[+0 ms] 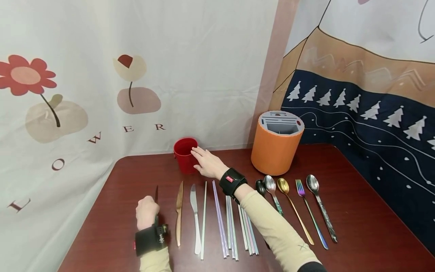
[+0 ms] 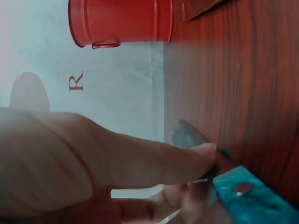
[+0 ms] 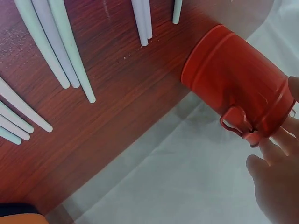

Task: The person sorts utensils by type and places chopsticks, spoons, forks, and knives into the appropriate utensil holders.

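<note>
Left hand pinches knife, blade forward; red bucket lies ahead-right, nearer right hand, whose fingers extend loosely at its rim.

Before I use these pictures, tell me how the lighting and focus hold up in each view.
Head view: evenly lit, with the red pail and orange holder clear; left wrist view: hazy and soft, the wall cloth washed out at upper left and the left hand lacking fine detail; right wrist view: crisper, the chopsticks distinct, a pale sheen on the tabletop at upper right.
</note>
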The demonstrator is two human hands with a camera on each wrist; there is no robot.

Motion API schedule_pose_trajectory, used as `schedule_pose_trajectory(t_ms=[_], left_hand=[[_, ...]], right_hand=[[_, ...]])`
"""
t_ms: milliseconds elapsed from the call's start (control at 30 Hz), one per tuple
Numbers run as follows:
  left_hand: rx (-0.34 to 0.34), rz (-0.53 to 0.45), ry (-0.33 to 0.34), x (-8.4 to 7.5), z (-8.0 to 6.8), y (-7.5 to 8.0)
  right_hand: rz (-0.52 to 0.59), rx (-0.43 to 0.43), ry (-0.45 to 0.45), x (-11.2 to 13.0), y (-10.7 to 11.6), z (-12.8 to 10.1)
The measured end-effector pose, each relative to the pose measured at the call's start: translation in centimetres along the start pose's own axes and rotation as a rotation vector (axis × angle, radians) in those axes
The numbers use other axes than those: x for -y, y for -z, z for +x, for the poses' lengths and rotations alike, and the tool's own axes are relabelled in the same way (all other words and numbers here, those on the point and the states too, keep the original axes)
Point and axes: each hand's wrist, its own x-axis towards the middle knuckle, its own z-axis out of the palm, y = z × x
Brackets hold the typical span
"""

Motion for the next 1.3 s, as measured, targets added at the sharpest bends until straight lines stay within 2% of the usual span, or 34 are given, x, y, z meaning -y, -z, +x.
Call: schedule_pose_trajectory(t_ms=[67, 133, 267, 367, 433, 633, 700, 767, 867, 1033, 1167, 1300], left_hand=[[0.009, -0.031, 0.016, 0.0, -0.1, 0.3], [0.001, -0.044, -0.008, -0.1, -0.1, 0.7], [-0.034, -0.06, -0.12, -1.2, 0.0, 2.1], [-0.098, -0.137, -0.198, -3.2, -0.1, 3.8], [-0.188, -0.231, -0.238, -4.9, -0.2, 4.9], [-0.576, -0.52, -0.415, -9.4, 0.7, 7.1], [-0.664, -0.597, -0.464, -10.5, 1.2, 7.4], [-0.718, -0.674, -0.505, -11.5, 1.8, 7.6], [-0.748, -0.788, -0.533, -12.5, 2.8, 7.3], [-0.768, -0.935, -0.509, -13.1, 4.5, 6.1], [-0.759, -0.963, -0.483, -12.9, 5.7, 4.5], [-0.732, -0.927, -0.456, -12.3, 7.0, 2.6]], right_hand=[[-0.005, -0.007, 0.0, 0.0, 0.0, 0.0], [-0.012, -0.023, 0.004, 0.0, -0.1, 0.1], [-0.027, -0.04, 0.012, 0.1, -0.1, 0.1], [-0.037, -0.048, 0.011, 0.2, 0.0, 0.1], [-0.05, -0.042, 0.0, 0.4, 0.1, 0.2], [-0.098, -0.024, -0.02, 0.8, 0.4, 0.3], [-0.106, -0.024, -0.017, 0.8, 0.4, 0.3], [-0.112, -0.025, -0.013, 0.9, 0.4, 0.3], [-0.118, -0.016, -0.016, 0.9, 0.4, 0.2], [-0.126, 0.002, -0.017, 0.8, 0.4, 0.2], [-0.145, -0.002, -0.016, 0.8, 0.3, 0.4], [-0.163, 0.002, -0.02, 0.8, 0.1, 0.5]])
